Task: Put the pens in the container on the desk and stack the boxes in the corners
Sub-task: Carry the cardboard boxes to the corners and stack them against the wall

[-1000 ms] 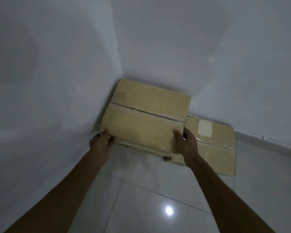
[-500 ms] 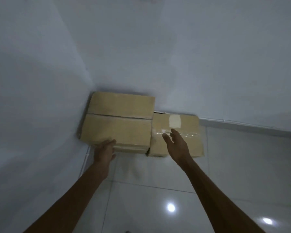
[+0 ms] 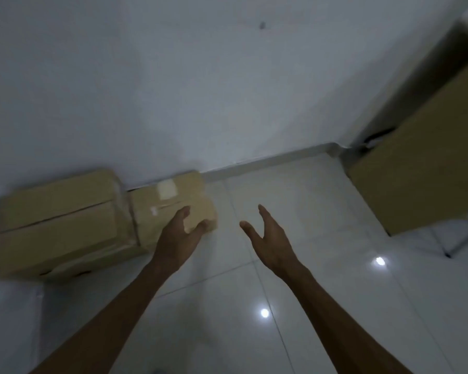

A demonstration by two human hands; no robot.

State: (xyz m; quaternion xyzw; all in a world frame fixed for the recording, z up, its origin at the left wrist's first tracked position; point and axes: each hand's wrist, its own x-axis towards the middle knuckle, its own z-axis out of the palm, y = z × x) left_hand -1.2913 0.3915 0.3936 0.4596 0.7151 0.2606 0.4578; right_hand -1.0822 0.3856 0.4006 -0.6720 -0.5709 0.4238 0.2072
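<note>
Both my hands are out in front, holding nothing. My left hand (image 3: 177, 238) is relaxed, fingers loosely spread, in front of the near right corner of the small box (image 3: 170, 209); whether it touches the cardboard I can't tell, frame is blurred. My right hand (image 3: 268, 236) hangs over bare floor (image 3: 295, 292), thumb and fingers splayed, clear of everything. Big box (image 3: 62, 225) sits in the floor's far left corner against the wall (image 3: 200, 90), small box just beside it on the right, also against the wall. Another large cardboard box (image 3: 427, 163) stands at the floor's right edge, well apart.
</note>
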